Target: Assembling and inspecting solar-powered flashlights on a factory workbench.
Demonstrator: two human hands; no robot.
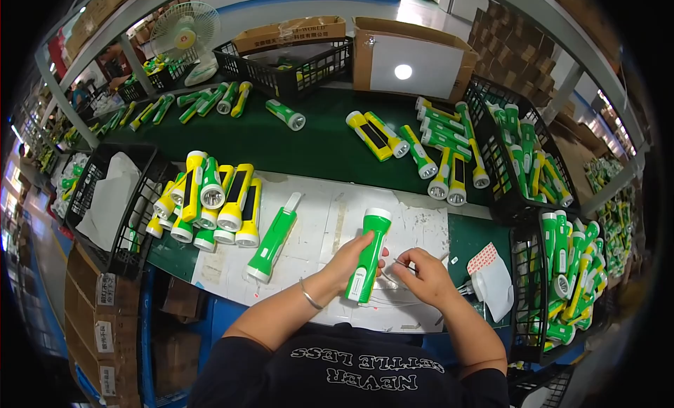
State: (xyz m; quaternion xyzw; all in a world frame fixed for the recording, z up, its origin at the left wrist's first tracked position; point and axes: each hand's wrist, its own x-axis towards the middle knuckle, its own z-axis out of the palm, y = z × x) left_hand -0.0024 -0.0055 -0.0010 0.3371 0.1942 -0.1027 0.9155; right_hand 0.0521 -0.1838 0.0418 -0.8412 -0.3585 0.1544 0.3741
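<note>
Head view shows, at far left, a black basket [105, 259] beside the table [175, 259]. Near the left far corner of the table, green and yellow torches [191, 194] lie in a heap. To the right of this heap, one loose torch [272, 241] lies alone, with a white strip reaching out of its far end. Next, the left hand [344, 262] is wrapped firmly around the held torch [368, 250], which is raised above the near edge of the table, its wide end pointing away from the person. The right hand [425, 275] is just beside it, thumb and fingers close together; whether they pinch something thin, one cannot tell. Near the right edge lies a white pouch [495, 289]. It seems that the step in hand is close work on one torch; the next move probably calls for a steady left grip and fine right fingers.
</note>
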